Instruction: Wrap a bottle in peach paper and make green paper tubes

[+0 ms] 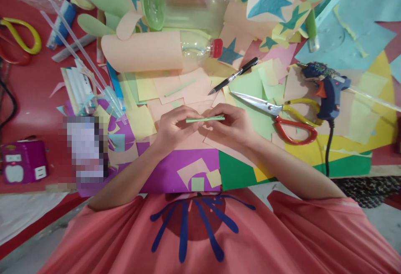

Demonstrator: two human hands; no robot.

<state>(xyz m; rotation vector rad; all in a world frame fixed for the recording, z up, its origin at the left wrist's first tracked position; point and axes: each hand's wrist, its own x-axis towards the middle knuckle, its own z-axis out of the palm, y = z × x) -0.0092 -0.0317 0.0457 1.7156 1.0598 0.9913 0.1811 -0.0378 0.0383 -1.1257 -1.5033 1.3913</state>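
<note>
Between my two hands is a thin strip of green paper (205,119), seen edge-on and held level above the paper-covered table. My left hand (178,125) pinches its left end with thumb and fingers. At the other end, my right hand (232,121) grips it the same way, and the fingertips of both hands nearly meet behind it. Under the hands lie peach paper sheets (191,92). A black pen (233,75) rests just beyond my right hand. To the right of that hand, scissors (278,113) with one red and one yellow handle lie with blades apart.
A blue glue gun (333,92) with a black cord sits at right. Beyond the hands lies a bottle (196,50) wrapped in peach paper with a red cap. Blue paper stars (271,0) lie at the back. A phone (86,148) and a purple box (25,161) are at left.
</note>
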